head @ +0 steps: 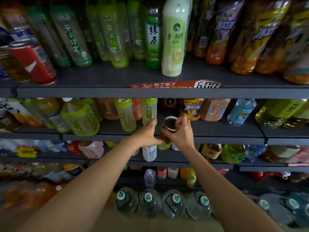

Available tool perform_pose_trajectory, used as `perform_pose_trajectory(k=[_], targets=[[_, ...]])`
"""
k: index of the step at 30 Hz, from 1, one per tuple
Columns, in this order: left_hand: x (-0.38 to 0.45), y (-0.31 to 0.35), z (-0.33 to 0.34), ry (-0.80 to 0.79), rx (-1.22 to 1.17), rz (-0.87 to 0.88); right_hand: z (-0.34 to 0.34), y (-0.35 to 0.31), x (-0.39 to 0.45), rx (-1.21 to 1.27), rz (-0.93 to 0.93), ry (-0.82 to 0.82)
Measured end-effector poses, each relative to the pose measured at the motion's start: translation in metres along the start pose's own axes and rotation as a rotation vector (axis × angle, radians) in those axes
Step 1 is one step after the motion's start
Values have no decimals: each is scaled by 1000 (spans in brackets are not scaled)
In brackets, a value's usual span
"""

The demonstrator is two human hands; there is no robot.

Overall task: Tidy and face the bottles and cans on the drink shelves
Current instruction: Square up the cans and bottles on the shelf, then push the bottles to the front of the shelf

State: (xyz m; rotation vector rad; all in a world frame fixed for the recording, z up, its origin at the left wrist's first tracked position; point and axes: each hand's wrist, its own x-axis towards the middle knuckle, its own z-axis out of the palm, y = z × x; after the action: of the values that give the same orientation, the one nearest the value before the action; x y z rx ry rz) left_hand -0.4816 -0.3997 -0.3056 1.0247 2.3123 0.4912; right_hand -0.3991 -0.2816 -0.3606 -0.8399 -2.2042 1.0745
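Head view looks down two bare forearms reaching toward dark drink shelves. Nearest, on the floor below the arms, a row of large clear water jugs (148, 200) stands with green-and-white caps. Further in, the right hand (179, 133) grips a brown bottle (168, 127), its fingers (181, 121) wrapped over the dark end that tips toward the camera; the bottle leans and sits at the front edge of the second shelf (217, 129). Left hand (147, 135) lies just beside it, thumb touching the bottle's lower side, fingers stretched flat and open toward a pale green tea bottle (149, 111) standing right behind them; whether they touch it I cannot tell. Behind the brown bottle stands a yellow-and-purple iced tea bottle (192, 108), and a blue water bottle (241, 111) leans well off to the right. Higher and farther, the top shelf (103, 77) carries a white-and-green milk tea bottle (173, 37) at its front, a dark green tea bottle (153, 39) touching its left side, and a red can (36, 63) tilted at far left. A red price tag (175, 84) clings to that shelf's edge.
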Motion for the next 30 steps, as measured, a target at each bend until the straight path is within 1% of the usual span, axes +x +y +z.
perform_pose_trajectory(k=[1, 3, 5, 7, 10, 13, 17, 19, 21, 25, 28, 30], targets=[[-8, 6, -3, 6, -18, 35, -7, -10, -10, 2, -81, 20], [-26, 21, -15, 76, -134, 178, -24, -38, -23, 29, -216, 95], [-42, 37, -30, 195, -271, 301, -44, -74, -27, 80, -319, 189], [-53, 54, -51, 329, -412, 369, -66, -112, -21, 153, -371, 247], [-68, 89, -96, 550, -438, 386, -97, -170, -4, 300, -416, 243], [-77, 119, -137, 681, -534, 450, -120, -216, 14, 295, -498, 222], [-87, 149, -189, 784, -438, 565, -151, -264, 38, 351, -613, 304], [-92, 162, -215, 857, -339, 620, -165, -289, 55, 374, -639, 366], [-89, 167, -235, 926, -204, 629, -181, -310, 75, 365, -648, 441], [-76, 174, -268, 1076, -35, 587, -217, -336, 119, 297, -605, 591], [-66, 198, -279, 1111, 134, 601, -245, -341, 151, 256, -495, 678], [-57, 218, -282, 1114, 283, 610, -261, -339, 166, 271, -483, 683]])
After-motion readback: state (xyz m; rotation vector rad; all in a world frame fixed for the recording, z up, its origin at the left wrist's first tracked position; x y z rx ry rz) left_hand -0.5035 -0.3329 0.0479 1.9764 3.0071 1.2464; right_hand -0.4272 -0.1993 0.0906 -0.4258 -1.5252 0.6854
